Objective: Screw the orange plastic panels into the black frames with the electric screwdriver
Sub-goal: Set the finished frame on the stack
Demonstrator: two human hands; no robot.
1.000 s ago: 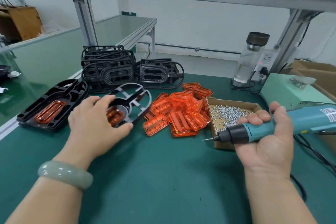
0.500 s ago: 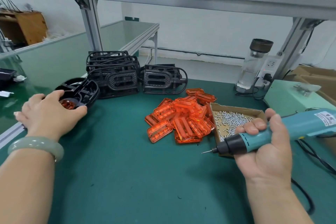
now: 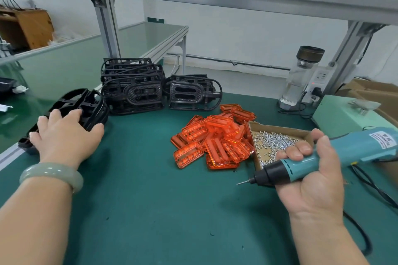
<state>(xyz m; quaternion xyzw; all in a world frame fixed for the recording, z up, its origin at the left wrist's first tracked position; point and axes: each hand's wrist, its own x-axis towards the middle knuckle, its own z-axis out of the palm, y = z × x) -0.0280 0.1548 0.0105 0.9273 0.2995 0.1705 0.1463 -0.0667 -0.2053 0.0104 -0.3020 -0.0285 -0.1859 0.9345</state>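
My left hand (image 3: 64, 137) lies over an assembled black frame (image 3: 86, 103) stacked on another at the table's left edge, thumb hooked around its near side. My right hand (image 3: 312, 189) grips the teal electric screwdriver (image 3: 355, 148), held above the mat with the bit pointing left. A pile of several orange plastic panels (image 3: 215, 142) lies in the middle. Behind it stand a stack of empty black frames (image 3: 133, 90) and a second, smaller group of frames (image 3: 191, 92). A cardboard tray (image 3: 280, 128) of small silver screws sits just right of the panels.
A glass bottle (image 3: 301, 77) and a pale green box (image 3: 344, 114) stand at the back right, with black cables (image 3: 366, 183) trailing over the mat. Aluminium posts (image 3: 107, 28) hold a shelf overhead. The table's metal edge (image 3: 10, 155) runs along the left.
My left hand carried the frame with its orange panel from the middle to the left and set it on the frame lying there. The right hand with the screwdriver stayed put.
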